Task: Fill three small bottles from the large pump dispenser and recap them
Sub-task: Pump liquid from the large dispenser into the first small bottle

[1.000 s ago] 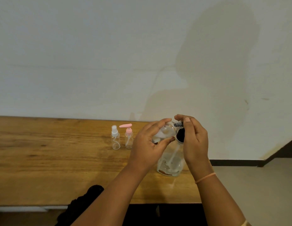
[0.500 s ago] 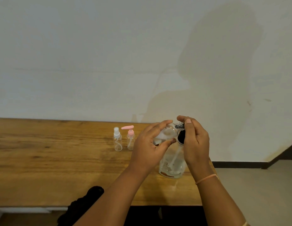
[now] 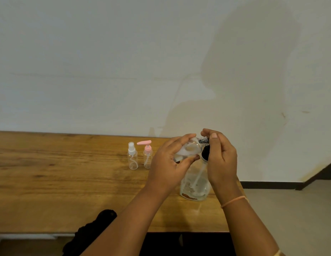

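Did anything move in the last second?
Nothing visibly changed. The left hand still holds the small bottle at the nozzle, the right hand still grips the pump head of the dispenser, and the spray bottle and pink-topped bottle stand where they were.

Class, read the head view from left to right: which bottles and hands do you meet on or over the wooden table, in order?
White-capped spray bottle → pink-capped pump bottle → left hand, gripping a small clear bottle → large pump dispenser → right hand, gripping its pump head.
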